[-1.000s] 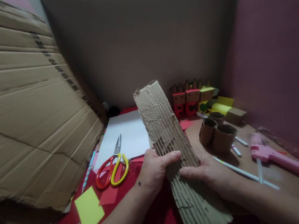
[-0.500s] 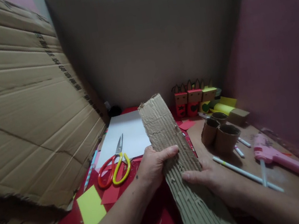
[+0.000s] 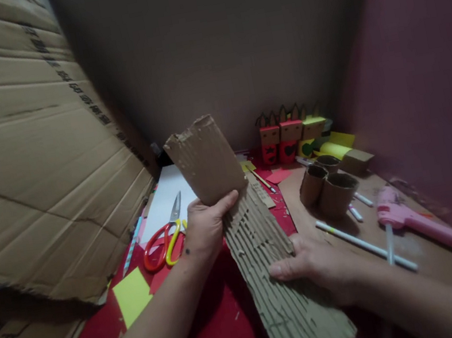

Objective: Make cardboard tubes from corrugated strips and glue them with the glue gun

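Note:
A long strip of corrugated cardboard (image 3: 261,244), its ridges bare, slants up across the middle in front of me. At its upper end a smooth-faced section (image 3: 207,160) leans to the left; I cannot tell whether this is a separate piece or a bent part. My left hand (image 3: 207,222) grips the left edge where the two sections meet, thumb on top. On the right edge, lower down, my right hand (image 3: 308,265) holds the ridged part, thumb over the face and the other fingers hidden beneath. Scissors (image 3: 164,244) with red and yellow handles lie left of my left hand.
White paper (image 3: 161,198) and a yellow paper piece (image 3: 132,296) lie on the red cloth. At right are joined cardboard tubes (image 3: 338,196), a white stick (image 3: 366,246) and a pink glue gun (image 3: 428,226). Red and yellow paper figures (image 3: 286,141) stand behind. A large cardboard sheet (image 3: 27,157) rises at left.
The strip's upper end has swung left and up, and its smooth section now stands at an angle to the ridged part. My left hand has moved up and left; my right hand stays nearly in place.

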A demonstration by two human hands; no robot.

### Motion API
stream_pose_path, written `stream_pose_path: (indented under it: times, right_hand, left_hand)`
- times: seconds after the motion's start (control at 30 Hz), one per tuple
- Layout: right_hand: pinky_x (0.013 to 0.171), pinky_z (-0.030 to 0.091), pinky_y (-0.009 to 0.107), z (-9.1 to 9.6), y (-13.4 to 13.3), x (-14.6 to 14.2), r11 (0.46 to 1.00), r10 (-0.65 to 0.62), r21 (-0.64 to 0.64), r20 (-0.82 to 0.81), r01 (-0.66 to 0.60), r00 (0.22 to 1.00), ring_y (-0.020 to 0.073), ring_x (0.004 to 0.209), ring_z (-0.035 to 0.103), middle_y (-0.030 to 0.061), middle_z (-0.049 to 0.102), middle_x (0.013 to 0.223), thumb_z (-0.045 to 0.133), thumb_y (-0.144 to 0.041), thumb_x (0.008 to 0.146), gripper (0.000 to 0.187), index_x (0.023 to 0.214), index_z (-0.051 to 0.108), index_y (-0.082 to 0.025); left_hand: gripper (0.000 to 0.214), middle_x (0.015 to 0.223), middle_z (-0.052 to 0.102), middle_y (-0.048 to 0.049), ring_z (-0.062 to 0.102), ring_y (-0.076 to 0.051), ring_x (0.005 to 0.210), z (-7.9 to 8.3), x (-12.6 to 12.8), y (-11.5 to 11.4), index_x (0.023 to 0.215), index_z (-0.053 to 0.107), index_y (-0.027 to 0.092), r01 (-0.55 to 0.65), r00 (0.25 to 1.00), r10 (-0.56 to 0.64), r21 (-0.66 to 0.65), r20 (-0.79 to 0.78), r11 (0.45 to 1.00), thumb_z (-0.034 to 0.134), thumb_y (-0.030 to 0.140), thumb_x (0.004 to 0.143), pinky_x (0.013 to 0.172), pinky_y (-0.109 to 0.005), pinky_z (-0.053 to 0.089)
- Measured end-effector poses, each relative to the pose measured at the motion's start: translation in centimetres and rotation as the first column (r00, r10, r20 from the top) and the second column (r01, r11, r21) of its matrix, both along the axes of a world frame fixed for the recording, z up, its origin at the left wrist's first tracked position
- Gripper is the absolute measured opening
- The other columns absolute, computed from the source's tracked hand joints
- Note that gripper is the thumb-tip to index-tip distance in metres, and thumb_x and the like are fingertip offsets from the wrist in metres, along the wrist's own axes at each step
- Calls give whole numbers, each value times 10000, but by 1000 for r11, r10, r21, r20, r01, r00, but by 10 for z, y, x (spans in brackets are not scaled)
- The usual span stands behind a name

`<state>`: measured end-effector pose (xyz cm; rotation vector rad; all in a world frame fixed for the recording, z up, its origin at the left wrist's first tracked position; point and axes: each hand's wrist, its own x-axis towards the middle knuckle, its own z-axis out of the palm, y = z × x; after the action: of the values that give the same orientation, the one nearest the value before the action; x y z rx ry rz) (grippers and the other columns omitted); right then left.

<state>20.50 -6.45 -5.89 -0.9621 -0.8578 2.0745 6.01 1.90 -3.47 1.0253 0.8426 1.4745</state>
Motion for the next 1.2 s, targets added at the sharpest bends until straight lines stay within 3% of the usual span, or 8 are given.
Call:
stream_pose_path:
  times: [0.1, 0.3, 0.5, 0.57, 0.7, 0.87, 1.1, 1.2]
  right_hand:
    - [644, 496, 407, 4, 3, 0, 998, -61, -10, 121, 63, 991, 206, 572, 624, 60, 635, 630, 682, -134, 571, 363, 925, 617, -95]
    - [690, 496, 403, 5, 8, 7, 998, -56, 15, 51, 55, 997, 194, 591, 624, 56, 639, 639, 658, -123, 599, 365, 959, 612, -92]
    - [685, 498, 388, -2, 7, 7, 997, 75, 38, -234, -68, 969, 229, 679, 654, 108, 658, 748, 638, -102, 563, 395, 952, 582, -59]
    - [713, 491, 427, -3, 6, 4, 994, 107, 54, -284, -95, 953, 266, 735, 660, 135, 660, 804, 605, -86, 545, 415, 957, 566, -54]
    - [723, 478, 465, -3, 7, 2, 997, 69, 47, -268, -59, 961, 263, 718, 662, 127, 658, 795, 553, -48, 517, 408, 924, 554, -76]
    - [755, 447, 517, 3, 10, 3, 999, -29, 26, -209, 35, 977, 273, 710, 661, 117, 656, 783, 533, -36, 477, 403, 877, 555, -79]
    - [738, 455, 465, -2, 11, 0, 999, 52, 18, -253, -49, 966, 262, 737, 646, 114, 668, 785, 553, -48, 456, 458, 913, 556, -81]
    - [707, 468, 451, -2, 11, -3, 998, -55, 5, -147, 57, 988, 259, 720, 641, 95, 657, 767, 545, -20, 412, 484, 892, 563, -79]
  left_hand:
    - [233, 731, 721, -36, 640, -148, 623, -2, -3, 7, 747, 705, 107, -12, 1000, 12, 37, 10, 999, 790, 147, 534, 619, -247, 520]
    - [300, 818, 721, -96, 668, -209, 673, -8, 1, 2, 899, 682, 86, 350, 937, -347, -97, 43, 932, 738, 193, 624, 671, -326, 535]
    - [255, 720, 714, -65, 656, -186, 595, -5, 0, 8, 790, 676, 79, 49, 997, -44, -81, 65, 995, 762, 162, 565, 604, -290, 546]
    - [242, 698, 709, -60, 651, -177, 578, -4, -3, 11, 771, 673, 74, 19, 999, -15, -75, 43, 997, 764, 154, 562, 589, -274, 547]
    - [248, 731, 710, -76, 656, -201, 582, -4, -4, 10, 845, 668, 90, 182, 979, -163, -166, 120, 969, 719, 147, 609, 594, -330, 562]
    - [201, 711, 704, -92, 660, -224, 577, -11, 5, 1, 860, 668, 104, 362, 924, -286, -345, 254, 866, 653, 131, 662, 637, -405, 566]
    - [265, 714, 707, -89, 666, -232, 567, -11, 14, -4, 927, 661, 111, 310, 943, -245, -337, 224, 889, 661, 117, 662, 615, -397, 568]
    - [324, 735, 710, -81, 677, -236, 618, -13, 18, -7, 946, 655, 109, 243, 962, -194, -274, 194, 930, 697, 110, 625, 636, -368, 567]
